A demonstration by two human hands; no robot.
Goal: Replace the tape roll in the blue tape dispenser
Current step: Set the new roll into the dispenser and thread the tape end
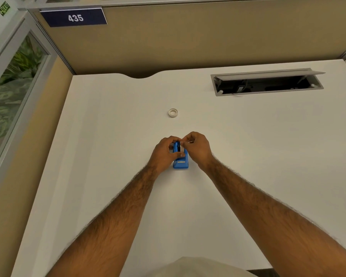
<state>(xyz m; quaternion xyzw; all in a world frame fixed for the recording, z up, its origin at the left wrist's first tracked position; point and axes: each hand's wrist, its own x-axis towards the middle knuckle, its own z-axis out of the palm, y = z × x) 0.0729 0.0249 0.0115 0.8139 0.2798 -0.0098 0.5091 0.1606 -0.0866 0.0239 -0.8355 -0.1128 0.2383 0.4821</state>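
Note:
A small blue tape dispenser [180, 163] stands on the white desk [108, 136] at the centre, its cutter end towards me. My left hand [164, 151] grips its left side, thumb across the body. My right hand [198, 146] is at the dispenser's top right, fingertips pinched on something pale at the roll slot; what they pinch is mostly hidden. A dark gap shows in the top of the dispenser between my hands. A white tape roll [173, 112] lies flat on the desk, farther back and apart from both hands.
An open cable hatch [268, 82] with a raised grey lid is set in the desk at the back right. Beige partition walls close the back and left. A curved cut-out [140, 75] notches the desk's far edge.

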